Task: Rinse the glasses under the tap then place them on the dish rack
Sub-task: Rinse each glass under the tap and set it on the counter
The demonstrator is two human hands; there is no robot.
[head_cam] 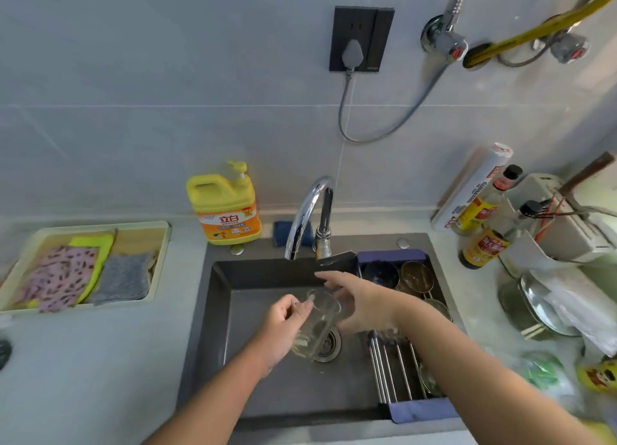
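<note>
Over the sink (221, 311), my left grip (280, 327) holds the glass (317, 324), tilted, above the drain (330, 346); right grip (360, 304) open, stretched toward the tap (305, 211). I'd start water, centre the rim under it, hold firmly.

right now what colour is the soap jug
The soap jug is yellow with an orange label; head view.

Head-worn, downward toward tap (307, 211), seemingly near
</note>
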